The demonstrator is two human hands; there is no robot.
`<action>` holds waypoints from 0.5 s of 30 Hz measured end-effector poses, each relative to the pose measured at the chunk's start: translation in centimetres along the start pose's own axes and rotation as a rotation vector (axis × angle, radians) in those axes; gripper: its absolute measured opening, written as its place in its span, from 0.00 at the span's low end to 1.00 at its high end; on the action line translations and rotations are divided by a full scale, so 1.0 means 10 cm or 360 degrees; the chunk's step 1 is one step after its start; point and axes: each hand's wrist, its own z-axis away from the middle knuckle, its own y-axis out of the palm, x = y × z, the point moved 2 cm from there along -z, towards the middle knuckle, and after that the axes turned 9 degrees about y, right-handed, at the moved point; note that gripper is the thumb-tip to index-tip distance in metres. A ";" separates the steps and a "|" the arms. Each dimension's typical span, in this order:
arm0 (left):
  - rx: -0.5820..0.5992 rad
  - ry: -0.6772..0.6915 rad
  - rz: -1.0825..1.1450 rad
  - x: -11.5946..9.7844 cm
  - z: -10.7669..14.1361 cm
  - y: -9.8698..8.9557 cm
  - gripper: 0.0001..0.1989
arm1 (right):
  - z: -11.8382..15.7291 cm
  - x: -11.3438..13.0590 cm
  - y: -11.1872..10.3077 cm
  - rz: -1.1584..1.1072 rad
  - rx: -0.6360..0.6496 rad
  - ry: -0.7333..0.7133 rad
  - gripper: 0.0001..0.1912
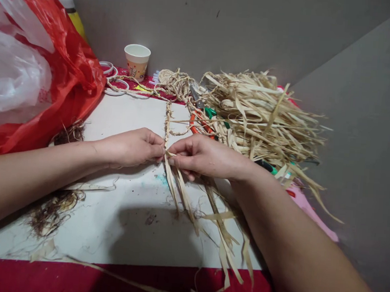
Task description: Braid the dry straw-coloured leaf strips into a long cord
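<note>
Walls (196, 30): grey and faintly marked, they close off the back and right of our workplace.
Work surface: we have a white board (128, 239) in front of us, lying over a dark red cloth (159, 279); stray fibres and a bluish smudge mark the board.
Plaited cord (167, 122): it stands at the middle of the board, running from our fingertips towards the far edge.
Loose strips (185, 194): pale and dry, they fan out from the cord's near end, down towards us.
Left hand (136, 148): we pinch the cord's near end between thumb and forefinger.
Right hand (203, 155): just beside the left, we grip the strips with thumb and forefinger, the other fingers curled beneath.
Heap of dry strips (273, 120): it spreads behind our right hand, at the back right.
Orange-red handles (193, 121): they lie between cord and heap, near a green handle (210, 113).
Back edge: we see a paper cup (137, 66), white rings (117, 89) to its left and a bundle of cord (177, 82) to its right.
Left side: a red plastic bag (67, 61) bulges beside a whitish bag (16, 75); nearer us, beyond our forearm, lies a brown fibre tangle (53, 214).
</note>
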 end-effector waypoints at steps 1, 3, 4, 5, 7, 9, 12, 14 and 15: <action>0.0002 0.0009 -0.0029 0.00 0.00 0.00 0.09 | 0.00 -0.01 -0.02 0.0033 0.0002 -0.0007 0.11; 0.0003 0.0039 -0.0118 0.01 0.00 -0.01 0.10 | 0.02 -0.02 -0.06 0.0110 -0.0014 0.0008 0.12; 0.0003 0.0061 -0.0175 0.01 0.00 -0.02 0.10 | 0.02 -0.02 -0.07 0.0144 -0.0026 0.0028 0.12; 0.0003 0.0088 -0.0235 0.01 0.01 -0.03 0.10 | 0.03 -0.02 -0.07 0.0162 -0.0047 0.0062 0.12; 0.0002 0.0132 -0.0333 0.00 0.01 -0.04 0.10 | 0.04 0.01 -0.06 0.0133 -0.0104 0.0162 0.12; -0.0008 0.0145 -0.0361 -0.01 0.02 -0.03 0.10 | 0.04 0.05 -0.01 0.0008 -0.0148 0.0236 0.12; -0.0076 0.0092 -0.0275 -0.01 0.03 -0.01 0.11 | 0.04 0.10 0.13 -0.0131 -0.0164 0.0247 0.11; -0.0140 0.0053 -0.0160 -0.01 0.03 0.01 0.11 | 0.05 0.12 0.22 -0.0028 -0.0260 0.0254 0.11; -0.0171 0.0035 -0.0091 0.00 0.04 0.02 0.11 | 0.05 0.13 0.26 0.0089 -0.0356 0.0250 0.11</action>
